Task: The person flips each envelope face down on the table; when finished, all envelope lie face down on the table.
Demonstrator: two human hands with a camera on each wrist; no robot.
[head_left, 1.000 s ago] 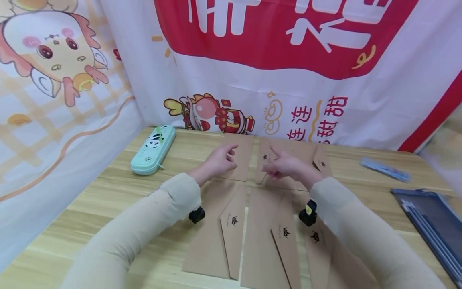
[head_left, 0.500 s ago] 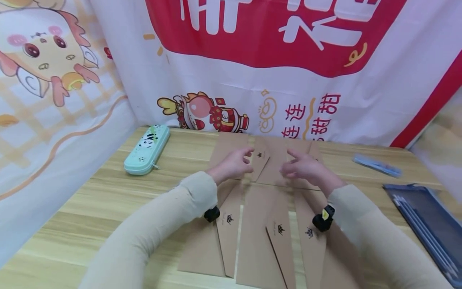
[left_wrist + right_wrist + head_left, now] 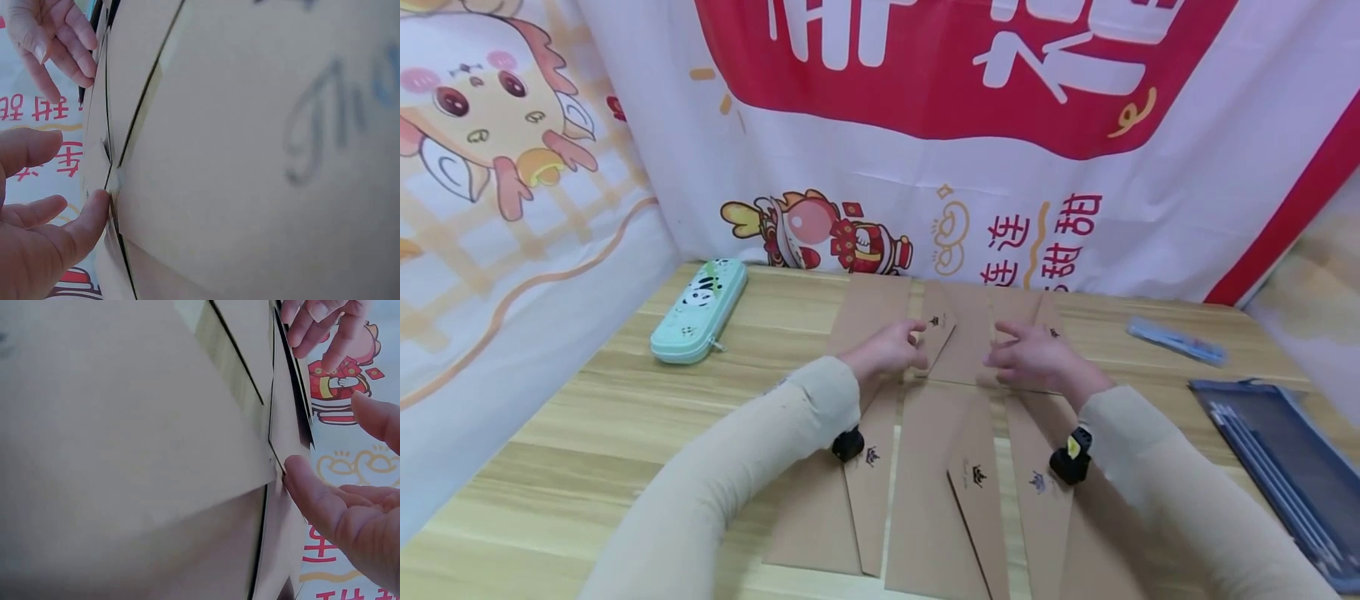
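Several brown paper envelopes lie in two rows, with crown prints on most flaps. My left hand [image 3: 891, 346] is at the left edge of the back middle envelope [image 3: 966, 333], its fingers relaxed and slightly bent. In the left wrist view a fingertip of the left hand [image 3: 44, 240] touches an envelope edge, the thumb apart. Toward the right side of that envelope is my right hand [image 3: 1033, 354], its fingers spread and loosely bent. One fingertip of the right hand [image 3: 350, 512] meets an envelope edge in the right wrist view. Neither hand grips anything.
A mint panda pencil case [image 3: 700, 312] lies at the back left of the wooden table [image 3: 595, 442]. On the right are a small light-blue packet [image 3: 1176, 340] and a dark mesh pouch [image 3: 1285, 467] holding pencils. A printed cloth [image 3: 820, 150] hangs directly behind.
My left hand has moved right, from over the back left envelope to the middle one's edge. My right hand has moved right across the back middle envelope. The head view has shifted slightly.
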